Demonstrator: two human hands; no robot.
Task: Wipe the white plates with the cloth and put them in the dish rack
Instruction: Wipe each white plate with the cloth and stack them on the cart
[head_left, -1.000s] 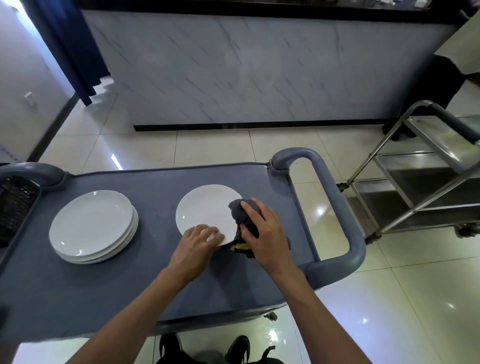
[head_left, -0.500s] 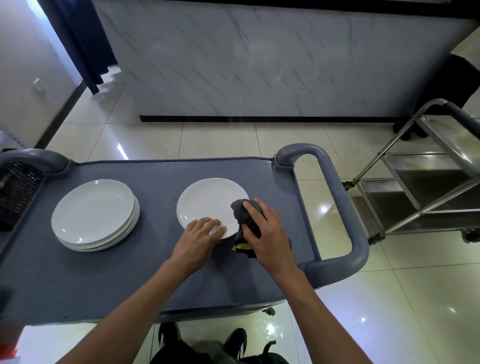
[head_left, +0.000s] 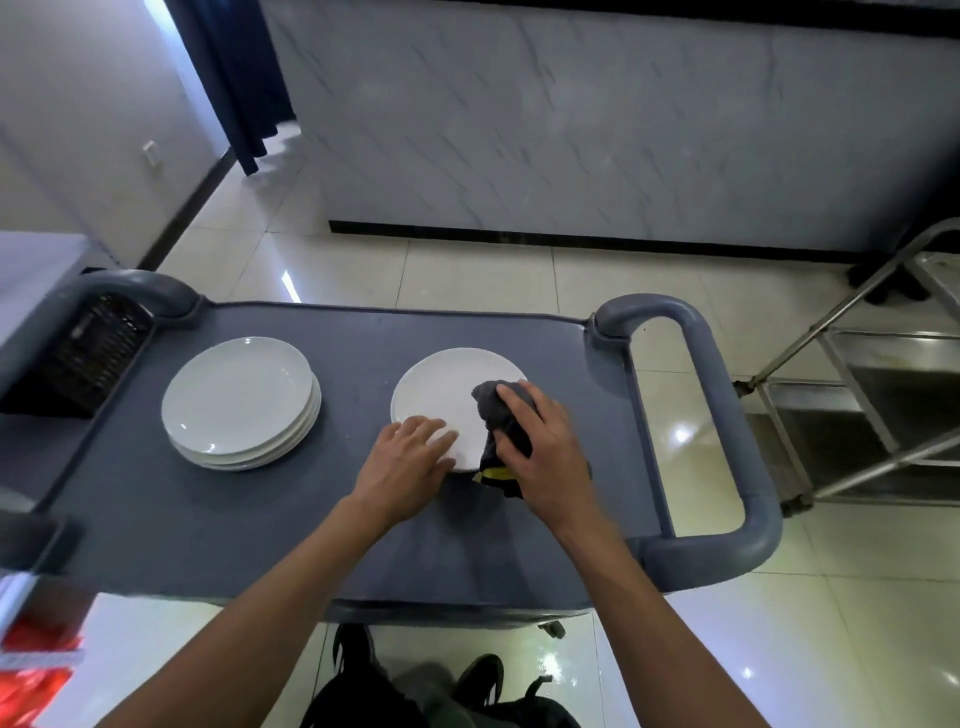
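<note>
A single white plate (head_left: 441, 395) lies flat on the grey cart top (head_left: 208, 519). My left hand (head_left: 410, 462) rests with fingers laid on the plate's near rim, holding it still. My right hand (head_left: 540, 447) grips a dark grey cloth (head_left: 498, 415) with a yellow edge and presses it onto the plate's right side. A stack of white plates (head_left: 239, 402) sits to the left on the cart. A black dish rack (head_left: 88, 353) stands at the cart's far left, partly out of view.
The cart's grey loop handle (head_left: 727, 415) rises at the right end. A steel trolley (head_left: 872, 395) stands on the tiled floor beyond it. A marble-faced counter (head_left: 597, 130) runs across the back. My shoes (head_left: 415, 675) show below the cart.
The camera view shifted so the cart sits further right and lower. My right hand and the cloth stay on the plate's right side with little movement; my left hand stays on the near rim.
</note>
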